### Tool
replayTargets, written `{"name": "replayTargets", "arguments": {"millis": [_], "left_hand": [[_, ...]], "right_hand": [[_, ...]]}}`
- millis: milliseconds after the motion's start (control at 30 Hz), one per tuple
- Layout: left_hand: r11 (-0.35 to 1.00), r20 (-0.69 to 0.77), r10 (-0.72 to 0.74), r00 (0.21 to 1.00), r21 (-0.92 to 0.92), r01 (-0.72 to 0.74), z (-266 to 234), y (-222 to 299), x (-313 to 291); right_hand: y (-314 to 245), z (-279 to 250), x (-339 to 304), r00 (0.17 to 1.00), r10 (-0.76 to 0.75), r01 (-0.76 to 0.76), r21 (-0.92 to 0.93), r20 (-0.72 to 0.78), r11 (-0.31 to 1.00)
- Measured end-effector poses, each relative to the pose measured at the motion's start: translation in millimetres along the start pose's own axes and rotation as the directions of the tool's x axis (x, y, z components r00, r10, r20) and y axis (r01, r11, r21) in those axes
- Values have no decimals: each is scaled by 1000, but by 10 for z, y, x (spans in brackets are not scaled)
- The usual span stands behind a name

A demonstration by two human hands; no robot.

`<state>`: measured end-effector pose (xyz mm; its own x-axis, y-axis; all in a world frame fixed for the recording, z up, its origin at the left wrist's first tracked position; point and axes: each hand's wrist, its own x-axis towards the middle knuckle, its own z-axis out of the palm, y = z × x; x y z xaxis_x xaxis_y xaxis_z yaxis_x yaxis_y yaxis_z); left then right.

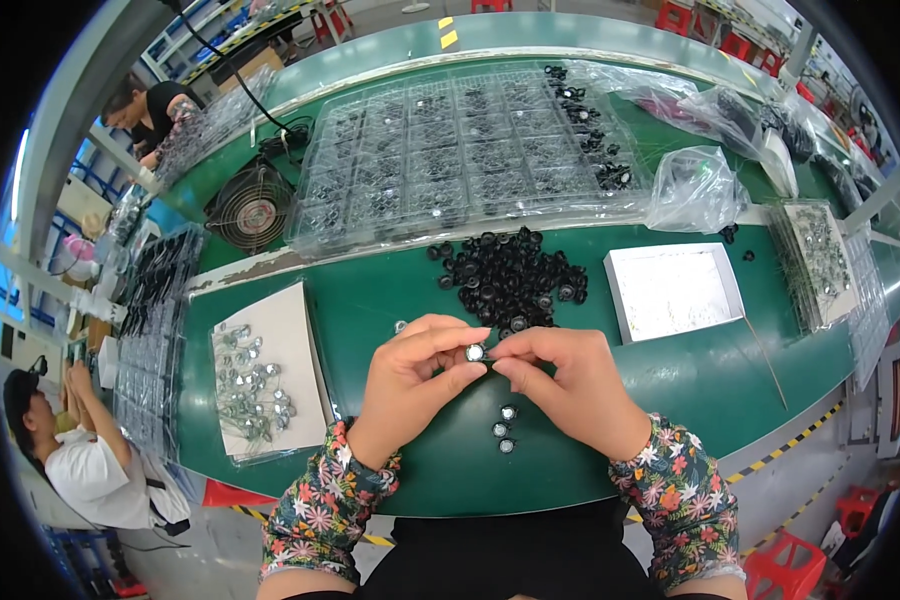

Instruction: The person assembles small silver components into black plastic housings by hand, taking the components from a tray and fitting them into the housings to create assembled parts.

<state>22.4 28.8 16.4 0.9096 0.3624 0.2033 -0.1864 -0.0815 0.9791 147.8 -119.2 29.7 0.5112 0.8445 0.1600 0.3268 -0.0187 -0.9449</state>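
Between the thumb and forefinger of my left hand point(410, 370) is a small round part point(475, 352) with a pale shiny face and a dark rim. My right hand point(570, 385) is closed in a pinch right beside it; a dark bit shows at its fingertips, too small to make out. On the green table below my hands, three similar round parts point(499, 429) lie in a short column. Just beyond my fingers spreads a heap of black ring-shaped parts point(515, 275). Another small shiny piece point(400, 327) shows behind my left hand.
Silvery pieces on thin wires point(255, 385) lie on a cardboard sheet point(305, 340) at left. A white box point(620, 300) and thin stick point(765, 365) are at right. Clear compartment trays point(400, 150) and a fan point(250, 208) stand behind. Two people point(90, 470) work at left.
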Motion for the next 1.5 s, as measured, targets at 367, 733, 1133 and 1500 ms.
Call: {"name": "replayTargets", "arguments": {"millis": [367, 733, 1133, 1500], "left_hand": [[989, 65, -97, 993, -110, 104, -17, -8, -7], [915, 90, -180, 980, -349, 200, -53, -40, -7], [825, 92, -173, 981, -530, 195, -61, -60, -1], [782, 122, -201, 972, -578, 235, -78, -51, -37]], "right_hand": [[21, -27, 34, 941, -317, 275, -276, -118, 921], [1, -44, 24, 892, -445, 383, -384, -83, 840], [-30, -35, 3, 851, -526, 463, -486, 9, 741], [19, -162, 3, 893, -434, 431, -507, 120, 747]]}}
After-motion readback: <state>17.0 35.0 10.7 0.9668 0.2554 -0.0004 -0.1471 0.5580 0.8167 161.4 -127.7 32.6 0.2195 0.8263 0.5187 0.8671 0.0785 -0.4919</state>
